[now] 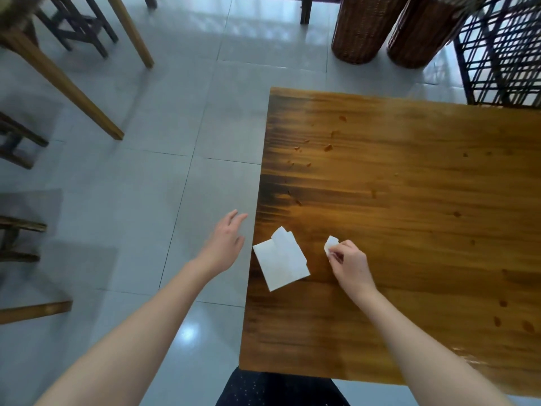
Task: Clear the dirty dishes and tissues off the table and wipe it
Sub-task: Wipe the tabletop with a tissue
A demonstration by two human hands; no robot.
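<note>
Tissue collection at the near-left corner of the wooden table (409,230).

The right hand (349,266) is pinching a small crumpled tissue (331,243) in its fingertips, over the table. The flat tissue (281,259) is lying between the hands, near the left edge, its long axis running diagonally. The left hand (224,246) is hovering off the edge over the floor, fingers relaxed and empty, seemingly the closer hand.
</note>
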